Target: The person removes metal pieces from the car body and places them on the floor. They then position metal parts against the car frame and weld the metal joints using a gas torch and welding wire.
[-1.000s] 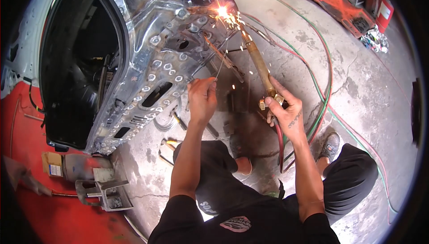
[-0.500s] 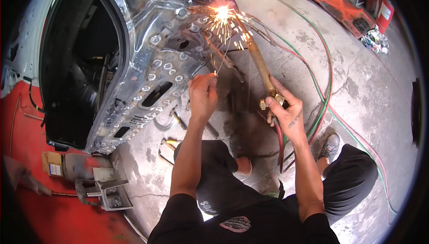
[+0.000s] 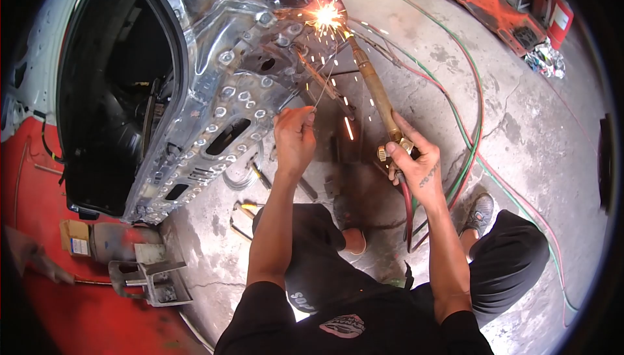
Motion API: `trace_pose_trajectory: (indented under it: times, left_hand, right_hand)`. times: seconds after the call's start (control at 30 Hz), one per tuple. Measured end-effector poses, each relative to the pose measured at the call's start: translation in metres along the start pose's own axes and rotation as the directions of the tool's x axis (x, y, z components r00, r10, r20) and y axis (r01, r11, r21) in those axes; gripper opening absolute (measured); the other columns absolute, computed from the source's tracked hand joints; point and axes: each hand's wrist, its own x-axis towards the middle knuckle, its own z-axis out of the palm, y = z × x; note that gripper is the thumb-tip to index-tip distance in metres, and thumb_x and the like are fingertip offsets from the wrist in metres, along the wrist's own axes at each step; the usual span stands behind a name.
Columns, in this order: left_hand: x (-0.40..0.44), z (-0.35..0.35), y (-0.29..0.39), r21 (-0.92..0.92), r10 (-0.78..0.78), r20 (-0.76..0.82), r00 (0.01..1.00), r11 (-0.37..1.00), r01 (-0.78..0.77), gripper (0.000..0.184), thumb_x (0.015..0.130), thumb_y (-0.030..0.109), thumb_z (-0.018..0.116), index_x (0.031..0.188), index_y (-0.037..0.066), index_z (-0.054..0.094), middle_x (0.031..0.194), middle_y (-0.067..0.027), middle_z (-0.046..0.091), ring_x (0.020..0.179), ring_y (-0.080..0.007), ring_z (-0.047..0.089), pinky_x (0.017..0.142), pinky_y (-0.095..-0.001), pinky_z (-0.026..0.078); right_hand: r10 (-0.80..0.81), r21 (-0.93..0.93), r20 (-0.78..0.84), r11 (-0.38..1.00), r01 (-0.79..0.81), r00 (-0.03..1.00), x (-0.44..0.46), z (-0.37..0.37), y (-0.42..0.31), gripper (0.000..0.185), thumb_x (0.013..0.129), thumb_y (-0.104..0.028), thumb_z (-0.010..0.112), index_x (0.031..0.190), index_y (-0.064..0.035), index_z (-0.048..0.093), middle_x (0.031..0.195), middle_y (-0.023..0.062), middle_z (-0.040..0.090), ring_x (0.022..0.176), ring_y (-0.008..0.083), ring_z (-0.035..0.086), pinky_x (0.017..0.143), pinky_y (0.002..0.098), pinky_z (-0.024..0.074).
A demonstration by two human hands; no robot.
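Observation:
My right hand (image 3: 416, 160) is closed around the brass handle of a gas welding torch (image 3: 374, 85), near its valve knobs. The torch slants up and away, and its tip is lost in a bright glow (image 3: 326, 17) with sparks at the far edge of a bare metal car body panel (image 3: 221, 95). Pinched in the fingers of my left hand (image 3: 296, 137) is a thin welding rod (image 3: 327, 77), which runs up toward the glow. Rows of round weld spots and several slots mark the panel.
Red and green hoses (image 3: 480, 121) loop over the concrete floor on the right. An orange-red metal part (image 3: 478, 4) lies at the back right. A coil of wire (image 3: 240, 176) and hand tools (image 3: 247, 209) sit beneath the panel. A metal bracket (image 3: 153, 283) stands at the lower left.
The sparks spread differently, with some now falling lower between my hands. The torch tip and glow have shifted very slightly right. Both hands keep nearly the same place and grip.

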Motion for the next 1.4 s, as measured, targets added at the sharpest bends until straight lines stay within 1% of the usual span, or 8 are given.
trace_pose_trajectory:
  times: [0.23,0.57,0.67,0.87,0.97,1.17,1.27,1.4]
  left_hand:
    - [0.0,0.0004,-0.0013,0.006,0.001,0.003,1.0,1.0,-0.001,0.013,0.092,-0.001,0.067,0.1,0.001,0.076,0.088,-0.0146,0.074,0.08,-0.0344,0.063,0.085,-0.0441,0.046]
    - [0.0009,0.0013,-0.0014,-0.005,0.018,-0.014,1.0,1.0,-0.018,0.013,0.092,-0.002,0.067,0.1,0.002,0.076,0.083,-0.0136,0.071,0.079,-0.0335,0.061,0.083,-0.0435,0.045]
    - [0.0012,0.0006,-0.0005,-0.003,0.001,-0.005,1.0,1.0,-0.001,0.013,0.092,-0.002,0.067,0.1,0.002,0.076,0.084,-0.0135,0.072,0.079,-0.0334,0.062,0.083,-0.0435,0.045]
    - [0.0035,0.0015,0.0009,0.005,0.041,-0.029,0.999,0.999,-0.04,0.013,0.093,-0.001,0.066,0.1,0.002,0.076,0.085,-0.0132,0.072,0.08,-0.0332,0.062,0.083,-0.0438,0.045]
    - [0.0035,0.0006,0.0024,0.018,0.004,0.0,1.0,1.0,-0.004,0.011,0.094,0.0,0.067,0.1,0.003,0.076,0.085,-0.0134,0.072,0.08,-0.0334,0.062,0.084,-0.0439,0.045]
    - [0.0031,0.005,-0.001,0.007,0.035,-0.056,0.998,0.999,-0.035,0.009,0.094,0.002,0.068,0.099,0.002,0.076,0.082,-0.0137,0.071,0.079,-0.0335,0.062,0.083,-0.0438,0.046]
    - [0.0034,0.002,0.0018,0.017,-0.002,-0.02,1.0,1.0,0.002,0.01,0.093,0.001,0.068,0.099,0.002,0.076,0.082,-0.0139,0.071,0.079,-0.0331,0.062,0.084,-0.0437,0.046]
    - [0.0041,0.0017,0.0024,0.007,0.015,-0.029,0.999,1.0,-0.015,0.011,0.092,-0.001,0.067,0.099,0.001,0.076,0.083,-0.0139,0.071,0.078,-0.0327,0.062,0.083,-0.0438,0.046]
  right_hand:
    - [0.022,-0.006,-0.013,1.0,-0.022,1.0,-0.0008,-0.0007,0.001,0.055,0.101,-0.01,0.071,0.153,-0.004,0.057,0.086,0.0061,0.07,0.057,0.0099,0.062,0.05,0.0276,0.0516]
    - [0.003,-0.015,-0.007,1.0,-0.003,1.0,-0.0016,0.0005,-0.0019,0.055,0.101,-0.011,0.072,0.154,-0.005,0.057,0.086,0.006,0.07,0.057,0.0099,0.062,0.05,0.0276,0.0516]
    - [0.008,-0.013,-0.008,1.0,-0.008,1.0,-0.0019,0.0001,-0.0013,0.055,0.101,-0.012,0.072,0.154,-0.0051,0.057,0.086,0.0061,0.07,0.058,0.0099,0.063,0.05,0.0275,0.0515]
    - [0.003,-0.007,-0.007,1.0,-0.003,1.0,-0.0015,0.0,-0.0004,0.055,0.101,-0.011,0.072,0.153,-0.0049,0.057,0.087,0.0064,0.071,0.058,0.01,0.063,0.049,0.0273,0.0513]
    - [0.002,-0.008,-0.011,1.0,-0.002,1.0,-0.0018,-0.0004,-0.0005,0.055,0.101,-0.011,0.072,0.153,-0.0048,0.057,0.087,0.0064,0.071,0.058,0.0099,0.063,0.05,0.0273,0.0516]
    - [0.014,0.002,-0.007,1.0,-0.014,1.0,-0.0015,-0.0001,-0.0006,0.055,0.101,-0.011,0.072,0.154,-0.0046,0.056,0.087,0.0064,0.071,0.058,0.0099,0.062,0.05,0.0274,0.0518]
    - [0.008,0.004,-0.008,1.0,-0.008,1.0,-0.0014,0.0,-0.0011,0.055,0.101,-0.011,0.072,0.154,-0.0046,0.056,0.086,0.0062,0.07,0.058,0.0099,0.062,0.05,0.0274,0.0517]
    - [0.007,-0.006,-0.002,1.0,-0.007,1.0,-0.0011,-0.0005,-0.0017,0.055,0.101,-0.011,0.072,0.154,-0.0044,0.056,0.085,0.006,0.07,0.058,0.01,0.062,0.05,0.0274,0.0516]
